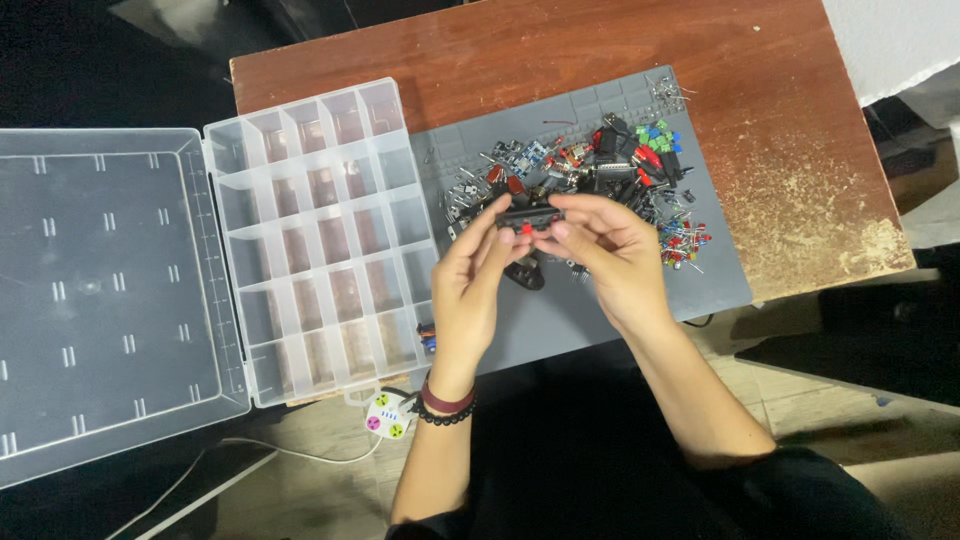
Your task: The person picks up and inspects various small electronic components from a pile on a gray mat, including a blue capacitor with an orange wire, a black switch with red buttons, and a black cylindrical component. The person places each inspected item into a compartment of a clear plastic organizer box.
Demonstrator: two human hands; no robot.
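Observation:
Both of my hands hold one small black electronic part with red buttons (528,218) above a grey work mat (710,280). My left hand (470,285) pinches its left end with thumb and fingers. The right end of the part sits in the fingertips of my right hand (610,255). Just behind the hands, a heap of mixed small electronic parts (600,170) lies on the mat: black, red, green and blue pieces, plus loose red and green LEDs (685,245). A dark part (525,275) lies on the mat under my hands.
A clear plastic organiser box (320,240) with several empty compartments lies open left of the mat, its lid (100,290) flat further left. The mat rests on a worn brown wooden table (800,150). A white power strip (388,415) with cable lies on the floor below.

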